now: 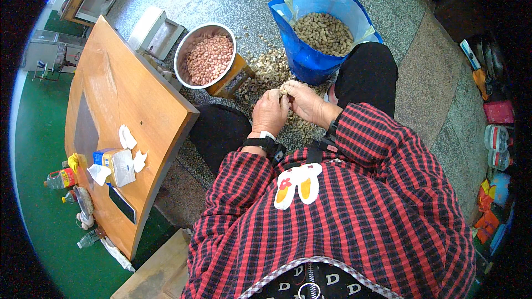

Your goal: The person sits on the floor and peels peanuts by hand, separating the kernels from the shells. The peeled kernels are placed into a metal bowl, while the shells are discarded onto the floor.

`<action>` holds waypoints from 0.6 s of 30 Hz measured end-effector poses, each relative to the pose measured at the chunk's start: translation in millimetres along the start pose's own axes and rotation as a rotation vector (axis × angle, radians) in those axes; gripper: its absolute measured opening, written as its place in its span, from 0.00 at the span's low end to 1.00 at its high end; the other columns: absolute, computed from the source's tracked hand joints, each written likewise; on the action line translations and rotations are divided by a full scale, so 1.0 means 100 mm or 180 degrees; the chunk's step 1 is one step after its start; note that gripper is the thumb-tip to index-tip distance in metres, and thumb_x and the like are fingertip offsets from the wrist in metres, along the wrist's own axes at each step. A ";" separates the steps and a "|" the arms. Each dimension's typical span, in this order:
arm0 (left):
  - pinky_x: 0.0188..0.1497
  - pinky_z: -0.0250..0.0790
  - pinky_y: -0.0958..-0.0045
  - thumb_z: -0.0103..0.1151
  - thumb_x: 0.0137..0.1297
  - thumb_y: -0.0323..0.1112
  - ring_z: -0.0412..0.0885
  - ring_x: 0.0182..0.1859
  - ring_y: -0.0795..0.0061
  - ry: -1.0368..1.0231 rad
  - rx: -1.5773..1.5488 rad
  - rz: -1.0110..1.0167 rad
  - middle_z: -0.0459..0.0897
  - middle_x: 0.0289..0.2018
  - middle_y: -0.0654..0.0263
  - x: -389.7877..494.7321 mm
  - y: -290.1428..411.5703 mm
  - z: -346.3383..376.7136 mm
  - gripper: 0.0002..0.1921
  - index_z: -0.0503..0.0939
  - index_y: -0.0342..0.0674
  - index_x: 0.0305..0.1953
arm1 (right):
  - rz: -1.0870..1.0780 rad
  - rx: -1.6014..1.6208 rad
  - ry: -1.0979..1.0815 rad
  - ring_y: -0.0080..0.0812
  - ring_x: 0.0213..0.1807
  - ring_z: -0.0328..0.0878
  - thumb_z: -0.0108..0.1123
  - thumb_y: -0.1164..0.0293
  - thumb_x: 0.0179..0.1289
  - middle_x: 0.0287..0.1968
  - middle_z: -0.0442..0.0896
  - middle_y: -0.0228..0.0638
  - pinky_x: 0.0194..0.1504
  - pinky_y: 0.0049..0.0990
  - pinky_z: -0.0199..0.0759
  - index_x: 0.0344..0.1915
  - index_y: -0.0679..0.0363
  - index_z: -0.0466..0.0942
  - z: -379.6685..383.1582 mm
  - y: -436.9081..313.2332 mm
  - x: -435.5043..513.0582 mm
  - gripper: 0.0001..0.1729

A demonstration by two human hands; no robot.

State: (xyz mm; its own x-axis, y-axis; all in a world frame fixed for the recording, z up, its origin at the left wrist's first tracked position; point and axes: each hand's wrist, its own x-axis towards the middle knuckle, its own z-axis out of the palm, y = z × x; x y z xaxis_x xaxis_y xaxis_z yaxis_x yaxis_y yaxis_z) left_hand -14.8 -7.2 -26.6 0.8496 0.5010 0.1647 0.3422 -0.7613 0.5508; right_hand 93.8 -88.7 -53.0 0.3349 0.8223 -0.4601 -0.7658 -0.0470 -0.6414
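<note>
My left hand and my right hand meet in front of me, with a peanut in its shell pinched between their fingertips. Beyond them, to the right, stands a blue woven bag holding unshelled peanuts. A round metal bowl of shelled pink peanuts rests on a small wooden stool to the left. Broken peanut shells lie scattered on the floor below and beyond my hands.
At the left, a wooden table bears a tissue box, crumpled tissues and a phone. A white kitchen scale stands behind the bowl. Bottles and bags line the far right.
</note>
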 end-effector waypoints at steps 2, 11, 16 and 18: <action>0.35 0.72 0.52 0.54 0.64 0.36 0.78 0.34 0.46 -0.0067 -0.0017 0.0000 0.78 0.31 0.50 0.00 0.00 0.00 0.09 0.70 0.37 0.35 | -0.0008 -0.0001 -0.0071 0.25 0.34 0.68 0.47 0.67 0.71 0.32 0.72 0.27 0.35 0.26 0.65 0.36 0.56 0.71 -0.03 0.03 0.02 0.07; 0.35 0.72 0.54 0.53 0.62 0.36 0.78 0.33 0.48 -0.0015 0.0110 -0.0012 0.78 0.30 0.51 -0.01 0.04 -0.05 0.07 0.72 0.39 0.34 | 0.0113 0.0012 0.0129 0.27 0.35 0.68 0.46 0.71 0.68 0.32 0.72 0.29 0.38 0.28 0.65 0.35 0.58 0.71 -0.02 0.10 0.04 0.06; 0.35 0.73 0.55 0.55 0.60 0.37 0.79 0.34 0.50 0.0155 0.0079 -0.0039 0.79 0.30 0.54 -0.02 0.05 -0.07 0.08 0.72 0.41 0.34 | 0.0170 0.0023 -0.0081 0.28 0.40 0.72 0.43 0.70 0.71 0.37 0.74 0.31 0.43 0.28 0.69 0.39 0.58 0.70 0.02 0.04 0.01 0.07; 0.35 0.72 0.55 0.56 0.60 0.38 0.79 0.33 0.51 0.0108 0.0063 -0.0109 0.79 0.29 0.54 -0.01 0.04 -0.06 0.08 0.72 0.40 0.33 | 0.0179 0.0067 -0.0035 0.27 0.39 0.72 0.43 0.69 0.71 0.37 0.75 0.31 0.42 0.27 0.69 0.40 0.58 0.71 0.04 0.01 -0.01 0.08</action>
State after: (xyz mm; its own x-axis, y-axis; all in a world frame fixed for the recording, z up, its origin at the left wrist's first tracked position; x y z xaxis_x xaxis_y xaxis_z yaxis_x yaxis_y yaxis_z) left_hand -17.1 -8.4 -19.3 0.8232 0.5403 0.1741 0.3789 -0.7513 0.5404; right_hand 90.7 -87.1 -50.8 0.2850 0.8249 -0.4882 -0.7947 -0.0815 -0.6015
